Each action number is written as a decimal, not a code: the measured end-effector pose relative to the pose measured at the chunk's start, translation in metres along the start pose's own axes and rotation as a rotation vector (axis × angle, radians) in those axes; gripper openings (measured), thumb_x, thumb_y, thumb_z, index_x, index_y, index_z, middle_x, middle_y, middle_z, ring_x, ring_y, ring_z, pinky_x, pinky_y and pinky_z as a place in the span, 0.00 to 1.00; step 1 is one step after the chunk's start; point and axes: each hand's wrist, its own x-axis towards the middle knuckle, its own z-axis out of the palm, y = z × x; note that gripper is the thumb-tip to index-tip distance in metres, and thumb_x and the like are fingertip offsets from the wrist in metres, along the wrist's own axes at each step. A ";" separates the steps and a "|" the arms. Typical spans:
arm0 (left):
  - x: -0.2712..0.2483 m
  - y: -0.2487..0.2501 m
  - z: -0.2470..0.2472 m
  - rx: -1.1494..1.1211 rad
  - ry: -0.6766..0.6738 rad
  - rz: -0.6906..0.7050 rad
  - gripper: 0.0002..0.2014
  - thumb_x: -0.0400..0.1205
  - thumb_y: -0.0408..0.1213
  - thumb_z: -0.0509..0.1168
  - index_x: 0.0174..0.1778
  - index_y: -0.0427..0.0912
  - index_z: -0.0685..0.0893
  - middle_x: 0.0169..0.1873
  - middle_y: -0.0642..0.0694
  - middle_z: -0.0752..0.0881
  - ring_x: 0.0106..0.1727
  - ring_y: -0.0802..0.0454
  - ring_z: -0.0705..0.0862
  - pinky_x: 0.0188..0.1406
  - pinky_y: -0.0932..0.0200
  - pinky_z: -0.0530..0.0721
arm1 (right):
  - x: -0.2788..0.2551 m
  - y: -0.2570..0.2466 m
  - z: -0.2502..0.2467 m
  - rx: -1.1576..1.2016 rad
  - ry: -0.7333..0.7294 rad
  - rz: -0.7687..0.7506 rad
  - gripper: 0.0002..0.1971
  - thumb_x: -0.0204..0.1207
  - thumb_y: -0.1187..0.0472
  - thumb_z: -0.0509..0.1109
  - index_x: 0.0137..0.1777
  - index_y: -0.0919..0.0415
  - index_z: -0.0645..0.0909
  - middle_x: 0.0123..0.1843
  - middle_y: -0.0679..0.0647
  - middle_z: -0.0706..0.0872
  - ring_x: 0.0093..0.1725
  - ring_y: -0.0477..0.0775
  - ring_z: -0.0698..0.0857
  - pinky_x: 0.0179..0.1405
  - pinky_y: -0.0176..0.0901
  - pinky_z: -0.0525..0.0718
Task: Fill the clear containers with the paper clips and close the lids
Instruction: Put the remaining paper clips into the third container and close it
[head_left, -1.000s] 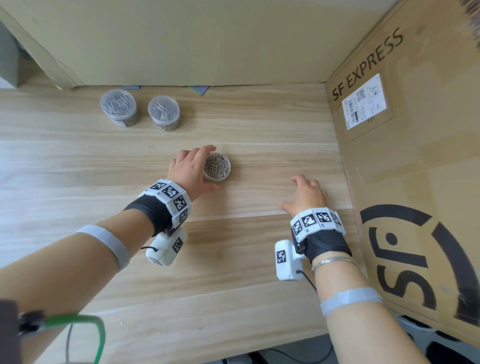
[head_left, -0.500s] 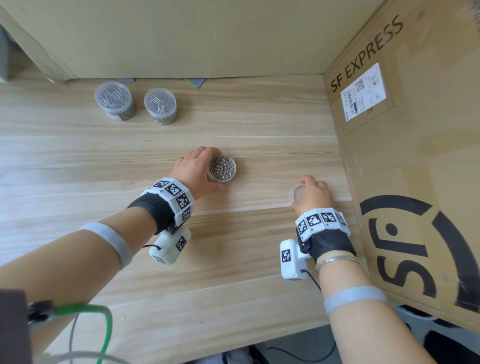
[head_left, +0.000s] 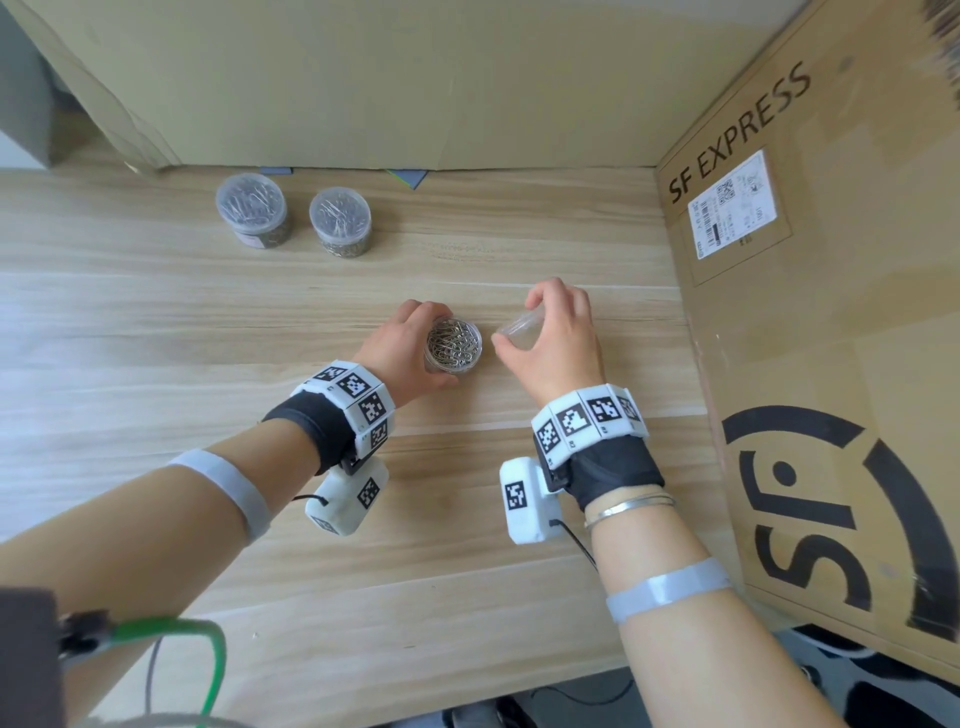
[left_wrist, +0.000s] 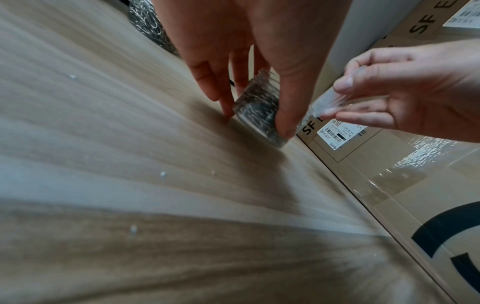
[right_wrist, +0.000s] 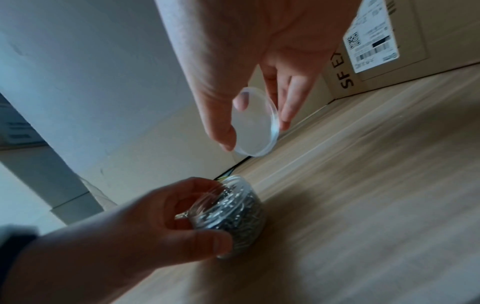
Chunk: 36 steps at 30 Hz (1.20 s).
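An open clear container (head_left: 453, 346) full of silver paper clips stands on the wooden table near its middle. My left hand (head_left: 410, 345) grips its side, thumb in front and fingers behind; the left wrist view shows the same container (left_wrist: 259, 109) between the left hand's fingers (left_wrist: 285, 115). My right hand (head_left: 550, 338) holds a clear round lid (head_left: 519, 330) tilted in the air just right of the container. In the right wrist view the lid (right_wrist: 255, 125) is pinched between thumb and fingers above the container (right_wrist: 233, 211).
Two lidded clear containers (head_left: 252, 208) (head_left: 340, 218) with paper clips stand at the back left of the table. A large SF Express cardboard box (head_left: 810, 312) walls off the right side. Cardboard panels (head_left: 415, 78) stand along the back. The table's front edge (head_left: 415, 691) is near me.
My right hand picked the lid up off the table and carried it left and up toward the container. My left hand has kept its grip on the open container.
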 end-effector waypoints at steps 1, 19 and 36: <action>0.000 0.000 -0.001 -0.011 -0.001 -0.001 0.37 0.65 0.39 0.78 0.69 0.43 0.69 0.64 0.43 0.74 0.62 0.45 0.78 0.62 0.53 0.76 | 0.001 -0.003 0.001 0.014 0.015 -0.017 0.18 0.65 0.56 0.76 0.50 0.60 0.73 0.55 0.53 0.74 0.43 0.50 0.74 0.35 0.32 0.60; -0.005 -0.004 -0.014 -0.223 0.072 0.038 0.32 0.67 0.34 0.76 0.66 0.41 0.72 0.61 0.46 0.79 0.42 0.55 0.78 0.35 0.81 0.72 | 0.001 -0.029 0.005 -0.006 -0.276 -0.199 0.31 0.62 0.53 0.79 0.66 0.48 0.74 0.65 0.44 0.81 0.66 0.52 0.76 0.66 0.41 0.68; -0.016 -0.002 -0.029 -0.326 0.017 0.053 0.37 0.64 0.29 0.77 0.68 0.40 0.68 0.66 0.43 0.80 0.46 0.52 0.83 0.50 0.66 0.79 | 0.007 -0.041 -0.005 -0.185 -0.413 -0.298 0.32 0.64 0.53 0.78 0.68 0.43 0.70 0.68 0.45 0.77 0.65 0.49 0.79 0.58 0.42 0.77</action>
